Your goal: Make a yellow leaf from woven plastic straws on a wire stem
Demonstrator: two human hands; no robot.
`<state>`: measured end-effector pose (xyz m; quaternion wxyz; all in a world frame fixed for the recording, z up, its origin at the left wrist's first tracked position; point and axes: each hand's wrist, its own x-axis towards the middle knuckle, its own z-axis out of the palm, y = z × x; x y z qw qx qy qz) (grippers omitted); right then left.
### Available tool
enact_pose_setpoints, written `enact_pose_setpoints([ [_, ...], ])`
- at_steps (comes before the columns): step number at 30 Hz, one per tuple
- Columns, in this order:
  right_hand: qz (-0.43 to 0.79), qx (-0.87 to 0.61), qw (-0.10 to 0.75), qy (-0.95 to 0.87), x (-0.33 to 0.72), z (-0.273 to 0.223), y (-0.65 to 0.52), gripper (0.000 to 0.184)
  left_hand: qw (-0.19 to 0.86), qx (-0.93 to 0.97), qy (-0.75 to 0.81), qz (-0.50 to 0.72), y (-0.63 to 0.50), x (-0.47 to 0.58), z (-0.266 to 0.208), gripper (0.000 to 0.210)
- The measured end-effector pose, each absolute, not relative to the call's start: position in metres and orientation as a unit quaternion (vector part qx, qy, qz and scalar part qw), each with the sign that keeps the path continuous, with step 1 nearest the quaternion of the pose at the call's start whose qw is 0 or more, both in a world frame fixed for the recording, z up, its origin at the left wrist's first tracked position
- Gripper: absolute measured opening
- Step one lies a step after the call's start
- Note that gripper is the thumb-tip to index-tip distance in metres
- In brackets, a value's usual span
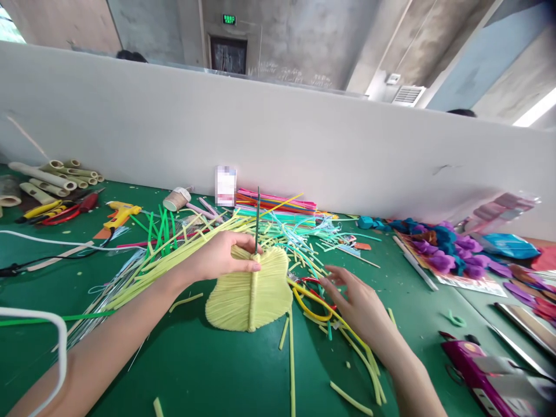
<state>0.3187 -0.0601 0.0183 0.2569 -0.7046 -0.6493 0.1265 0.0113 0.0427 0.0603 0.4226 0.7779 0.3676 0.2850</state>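
A pale yellow leaf [271, 289] made of pipe cleaners lies near the middle, its ribs fanning from a thick centre spine. From its top rises a thin dark green stem [258, 217]. My left hand [232, 255] pinches the leaf at the base of that stem, thumb in front. To the right, my right hand [356, 295] holds nothing that I can see, its fingers apart and slightly bent. Close to those fingertips lie scissors [319, 315] with yellow handles, partly covered by loose pipe cleaners. A bundle of yellow pipe cleaners [174, 263] stretches behind my left forearm.
A yellow glue gun [121, 214], pliers [65, 211] and bamboo pieces [56, 176] are at the left. Coloured pipe cleaners [278, 202] are stacked by the white partition [278, 133]. Purple and blue flowers [452, 249] and a purple power strip [478, 370] are at the right.
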Motion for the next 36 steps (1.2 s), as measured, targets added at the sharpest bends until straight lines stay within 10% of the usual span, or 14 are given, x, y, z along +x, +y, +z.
enact_pose_setpoints([
  [6, -0.030, -0.805, -0.066, -0.588, 0.372, -0.008, -0.111, 0.034, 0.433, 0.779, 0.377, 0.254, 0.042, 0.010, 0.068, 0.030],
  [18, 0.054, -0.788, -0.083, -0.608, 0.368, -0.022, -0.108, 0.010, 0.327, 0.808, 0.426, 0.243, 0.036, -0.004, 0.084, 0.029],
  [36, -0.245, -0.800, 0.364, -0.410, 0.345, 0.066, -0.087, 0.047, 0.327, 0.820, 0.403, 0.241, 0.042, -0.005, 0.079, 0.027],
])
